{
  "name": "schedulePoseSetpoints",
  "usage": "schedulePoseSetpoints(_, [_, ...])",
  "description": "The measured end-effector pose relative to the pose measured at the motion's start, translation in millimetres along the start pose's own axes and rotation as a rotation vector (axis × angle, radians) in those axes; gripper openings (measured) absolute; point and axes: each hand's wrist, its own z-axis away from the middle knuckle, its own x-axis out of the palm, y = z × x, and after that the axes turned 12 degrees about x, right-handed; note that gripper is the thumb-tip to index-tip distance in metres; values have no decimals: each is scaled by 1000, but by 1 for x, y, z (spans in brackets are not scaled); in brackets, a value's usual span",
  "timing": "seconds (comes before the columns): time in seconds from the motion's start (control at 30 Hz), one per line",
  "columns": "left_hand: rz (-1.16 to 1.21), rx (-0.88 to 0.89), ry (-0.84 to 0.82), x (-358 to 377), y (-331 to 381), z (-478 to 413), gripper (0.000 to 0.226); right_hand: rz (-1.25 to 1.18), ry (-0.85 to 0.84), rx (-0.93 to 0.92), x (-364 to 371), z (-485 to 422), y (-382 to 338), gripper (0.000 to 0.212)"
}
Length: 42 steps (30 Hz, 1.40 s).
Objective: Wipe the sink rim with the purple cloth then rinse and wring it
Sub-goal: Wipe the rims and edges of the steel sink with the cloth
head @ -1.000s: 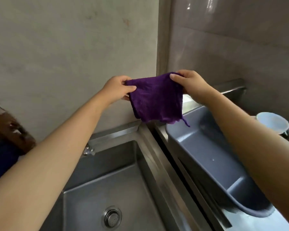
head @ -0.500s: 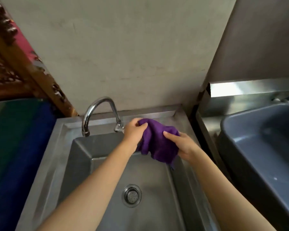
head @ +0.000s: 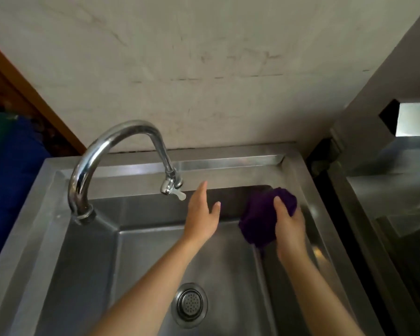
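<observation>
The purple cloth (head: pixel 261 214) is bunched into a ball over the back right corner of the steel sink, close to the sink rim (head: pixel 298 180). My right hand (head: pixel 287 225) grips it from the right side, thumb on top. My left hand (head: pixel 201 214) is empty, fingers apart and stretched forward, just right of the chrome faucet's spout tip (head: pixel 170 185) and its small white lever. No water is running. The basin floor with its round drain (head: pixel 189 304) lies below my forearms.
The curved faucet (head: pixel 102 156) rises from the sink's back left corner. A bare plaster wall stands behind the sink. A second steel counter (head: pixel 386 190) lies to the right across a dark gap. Blue fabric (head: pixel 12 166) and a wooden frame sit at left.
My left hand has let go of the cloth and moved left toward the faucet tip. The cloth, spread between both hands a second ago, is now balled in my right hand over the sink.
</observation>
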Motion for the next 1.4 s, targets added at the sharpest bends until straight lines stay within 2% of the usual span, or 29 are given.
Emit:
schedulePoseSetpoints(0.1, [-395,160,-58,3,-23,-17,70,162,43,-347,24,-15,-17,29])
schedulePoseSetpoints(0.17, [-531,162,-101,6,-35,-25,72,391,17,-518,44,-37,-19,30])
schedulePoseSetpoints(0.33, [-627,214,-127,10,-54,-26,79,1323,-224,-693,83,-87,15,55])
schedulePoseSetpoints(0.47, [-631,219,-121,13,-55,-24,85,1558,-183,-929,76,-102,23,62])
schedulePoseSetpoints(0.63, [-606,226,-115,12,-54,-23,89,1609,-253,-1114,79,-111,16,49])
schedulePoseSetpoints(0.7, [-594,243,-94,8,-55,-20,84,1562,-170,-1129,69,-119,19,48])
schedulePoseSetpoints(0.77, [-633,225,-72,2,-56,-15,79,1483,-48,-1060,54,-125,24,48])
schedulePoseSetpoints(0.9, [-692,241,-89,-5,-62,-2,82,1344,92,-980,44,-125,35,45])
schedulePoseSetpoints(1.0, [-709,257,-87,-6,-71,-1,83,1348,20,-948,51,-116,35,45])
schedulePoseSetpoints(1.17, [-716,272,-141,-15,-71,-1,78,1492,-230,-1044,90,-99,33,53])
schedulePoseSetpoints(1.27, [-693,239,-181,-17,-68,-3,83,1513,-246,-1109,99,-102,35,48])
schedulePoseSetpoints(1.4, [-731,219,-200,-17,-66,-2,85,1540,-177,-1134,76,-117,30,47])
